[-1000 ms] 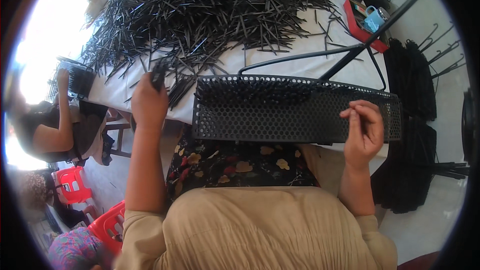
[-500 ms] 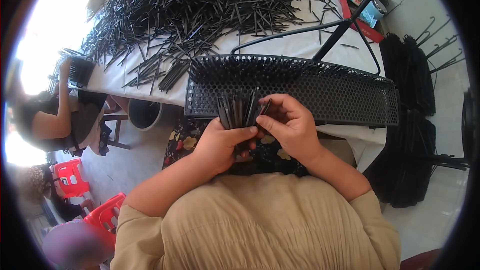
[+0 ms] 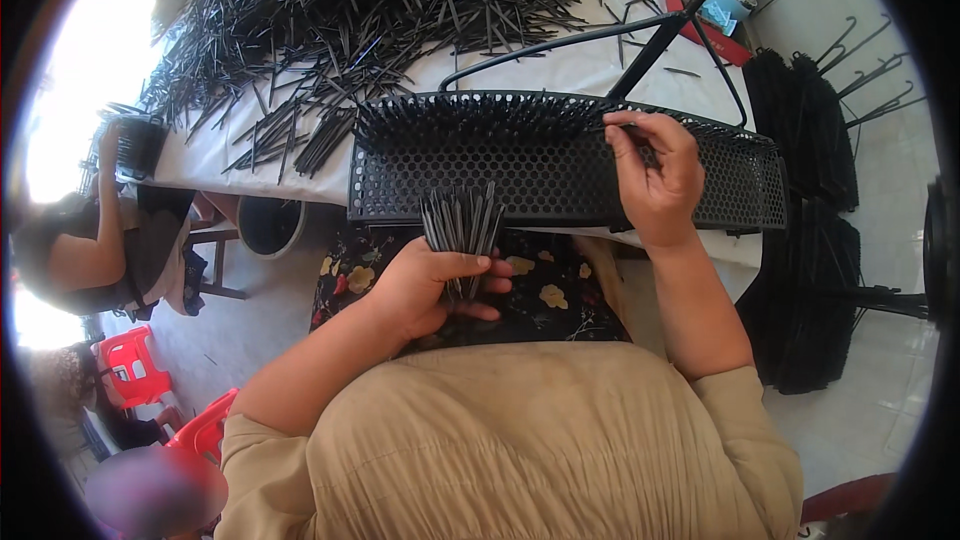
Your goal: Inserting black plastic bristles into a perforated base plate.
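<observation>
My left hand (image 3: 425,285) is closed round a fanned bundle of thin black strips (image 3: 462,222), held upright above my lap, near side of the black mesh rack. My right hand (image 3: 662,180) is raised over the long black mesh rack (image 3: 560,180), thumb and fingertips pinched at the end of a dense row of black strips (image 3: 480,120) standing in its holes. What the fingertips pinch looks like one thin black strip, mostly hidden among the row. The nearer part of the mesh shows bare holes.
A big heap of loose black strips (image 3: 380,0) covers the far table. A metal bar (image 3: 650,55) rises from the rack. At far right are a red box (image 3: 740,50) and black bristly racks (image 3: 800,130). On the left are a bin (image 3: 270,225), red stools (image 3: 135,365) and another person's arm (image 3: 108,200).
My right hand has left the bundle and moved up and right to the row of strips in the mesh. My left hand keeps the bundle and sits slightly lower in view.
</observation>
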Motion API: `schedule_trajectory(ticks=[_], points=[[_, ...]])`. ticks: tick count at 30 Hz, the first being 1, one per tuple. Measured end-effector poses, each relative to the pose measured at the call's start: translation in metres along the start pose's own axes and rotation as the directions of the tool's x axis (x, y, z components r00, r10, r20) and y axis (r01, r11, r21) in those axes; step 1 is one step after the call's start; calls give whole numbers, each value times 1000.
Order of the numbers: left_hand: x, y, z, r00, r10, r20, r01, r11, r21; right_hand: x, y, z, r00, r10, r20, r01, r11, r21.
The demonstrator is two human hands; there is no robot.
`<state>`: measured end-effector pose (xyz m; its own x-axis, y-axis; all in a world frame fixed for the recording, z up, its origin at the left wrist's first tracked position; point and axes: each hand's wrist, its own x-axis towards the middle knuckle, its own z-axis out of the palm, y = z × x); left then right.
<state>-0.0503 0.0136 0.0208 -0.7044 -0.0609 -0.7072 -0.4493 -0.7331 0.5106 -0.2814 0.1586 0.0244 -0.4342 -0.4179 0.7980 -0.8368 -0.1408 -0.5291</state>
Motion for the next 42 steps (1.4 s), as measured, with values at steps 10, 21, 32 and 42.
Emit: schedule_trajectory(ticks=[10,21,32,42], points=[[3,0,4,1000,-7,12,6,1000,11,13,-6,8,956,-175,237,243,922,-300],[-27,0,-8,971,220,-89,-217,975,40,-29,-81,60,502,542,674,-840,491,230],[-56,-1,-60,923,360,-133,-347,931,114,-25,-107,118,447,461,767,-857,466,220],[-57,10,-90,944,255,-209,-258,966,14,21,-80,146,986,25,162,-52,985,163]])
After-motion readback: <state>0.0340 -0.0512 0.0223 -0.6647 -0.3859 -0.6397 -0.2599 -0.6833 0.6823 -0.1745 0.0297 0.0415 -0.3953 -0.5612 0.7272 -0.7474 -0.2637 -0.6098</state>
